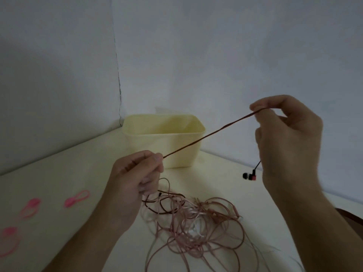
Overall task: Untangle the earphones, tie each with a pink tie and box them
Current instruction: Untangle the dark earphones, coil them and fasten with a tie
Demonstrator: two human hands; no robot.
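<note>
A dark red cord runs taut between the two hands, pulled up clear of the heap, so it seems to be getting drawn free of the others. The left hand sits low, just above the near side of the tangle of earphones. Its grip is pinched on the cord's lower end, thumb against forefinger, with the other fingers curled under. The right hand is raised higher and to the right, wrist bent, its fingertips clamped on the cord's upper end. An earbud dangles below that hand, clear of the worktop.

The pale yellow box stands just beyond the hands in the far corner, open-topped and apparently holding nothing yet. Three pink ties lie spread out on the left, well apart from the tangle and ready for use.
</note>
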